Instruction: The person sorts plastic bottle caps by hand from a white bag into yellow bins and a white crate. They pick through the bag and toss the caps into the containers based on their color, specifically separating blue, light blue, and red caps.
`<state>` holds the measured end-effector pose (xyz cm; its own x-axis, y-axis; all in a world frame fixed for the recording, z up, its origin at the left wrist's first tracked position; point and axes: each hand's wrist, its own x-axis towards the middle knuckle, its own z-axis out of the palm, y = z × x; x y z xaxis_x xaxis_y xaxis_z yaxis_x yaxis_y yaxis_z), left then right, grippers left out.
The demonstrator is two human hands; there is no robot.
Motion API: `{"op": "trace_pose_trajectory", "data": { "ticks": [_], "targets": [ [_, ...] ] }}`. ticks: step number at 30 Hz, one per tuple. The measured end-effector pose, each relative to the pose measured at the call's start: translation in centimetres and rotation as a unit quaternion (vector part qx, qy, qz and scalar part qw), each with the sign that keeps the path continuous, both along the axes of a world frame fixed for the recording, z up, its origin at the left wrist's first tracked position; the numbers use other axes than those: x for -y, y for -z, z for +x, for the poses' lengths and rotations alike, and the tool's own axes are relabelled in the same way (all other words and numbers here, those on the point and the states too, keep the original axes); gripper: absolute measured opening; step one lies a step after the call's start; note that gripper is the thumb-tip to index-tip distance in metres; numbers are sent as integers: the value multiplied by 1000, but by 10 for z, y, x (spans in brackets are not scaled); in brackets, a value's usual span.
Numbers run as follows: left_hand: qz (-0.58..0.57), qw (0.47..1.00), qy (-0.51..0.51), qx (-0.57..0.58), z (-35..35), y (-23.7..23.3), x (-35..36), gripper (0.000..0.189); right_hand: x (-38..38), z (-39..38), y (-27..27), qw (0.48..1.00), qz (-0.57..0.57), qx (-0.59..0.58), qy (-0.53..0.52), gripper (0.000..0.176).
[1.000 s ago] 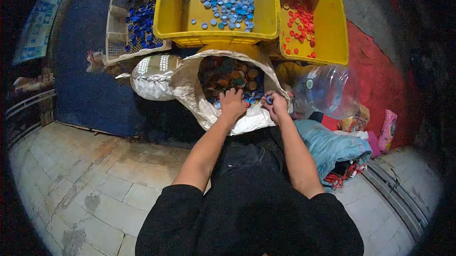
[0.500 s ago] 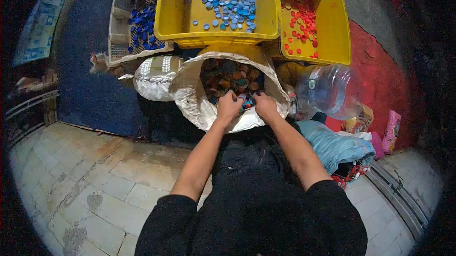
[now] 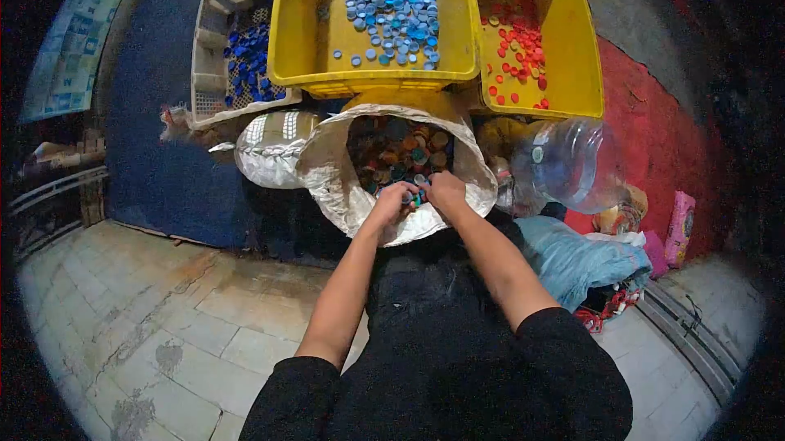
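A white woven sack stands open in front of me, with mixed bottle caps in brown, orange, green and other colours inside. Both hands reach in over its near rim. My left hand has its fingers curled round bottle caps at the near side of the pile. Close beside it, my right hand is closed, knuckles up, its fingertips turned down and inward. What those fingertips grip is hidden. Pale and blue caps show between the two hands.
Behind the sack, a yellow crate holds light-blue caps; another yellow crate holds red ones. Dark-blue caps lie in a white basket. A clear plastic jug and a blue bag lie right, a stuffed white sack left.
My hands have come closer together and nearer the sack's front rim. The right hand has turned inward and closed beside the left. The whole view has shifted slightly.
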<state>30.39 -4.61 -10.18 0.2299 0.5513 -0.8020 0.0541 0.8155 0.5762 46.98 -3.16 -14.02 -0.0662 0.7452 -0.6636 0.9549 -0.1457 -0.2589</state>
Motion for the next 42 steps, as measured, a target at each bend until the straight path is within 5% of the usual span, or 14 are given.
{"op": "trace_pose_trajectory", "data": {
  "ticks": [2, 4, 5, 8, 9, 11, 16, 20, 24, 26, 29, 33, 35, 42],
  "targets": [
    [-140, 968, -175, 114, -1, -11, -5, 26, 8, 4, 13, 999, 35, -12, 38, 35],
    [-175, 957, -180, 148, -3, 28, -3, 31, 16, 16, 30, 950, 156, -146, 227, 34],
    [-88, 986, -127, 68, 4, 35, -7, 32, 12, 22, 5, 890, 116, -248, 364, 34],
    [50, 987, 58, -143, 28, 18, -14, 37, 19, 72, -9, 884, 57, -147, 441, 38],
    [79, 980, 91, -159, 42, 34, -10, 36, 25, 84, -9, 884, 58, -147, 440, 38],
    [175, 932, 176, -265, 65, 24, -12, 33, 35, 100, -6, 961, 70, -111, 243, 43],
    [247, 873, 227, -354, 93, 35, -9, 37, 35, 108, -35, 977, 84, -34, 191, 44],
    [335, 822, 297, -351, 95, 35, -11, 29, 43, 101, -41, 964, 99, -106, 223, 44],
    [352, 767, 408, -349, 99, 45, -18, 20, 55, 93, -15, 903, 68, -224, 360, 28],
    [360, 745, 440, -350, 102, 48, -20, 18, 41, 70, -55, 711, -32, -392, 582, 20],
    [386, 724, 453, -349, 103, 50, -25, 15, 37, 75, -49, 666, -79, -433, 601, 18],
    [436, 698, 459, -333, 98, 66, -26, 17, 27, 76, -31, 782, -35, -342, 520, 23],
    [440, 704, 448, -332, 86, 60, -27, 18, 20, 72, -16, 926, 213, -190, 248, 28],
    [375, 832, 244, -329, 34, 3, -2, 24, -3, 47, -34, 995, 48, 83, 27, 33]
  ]
}}
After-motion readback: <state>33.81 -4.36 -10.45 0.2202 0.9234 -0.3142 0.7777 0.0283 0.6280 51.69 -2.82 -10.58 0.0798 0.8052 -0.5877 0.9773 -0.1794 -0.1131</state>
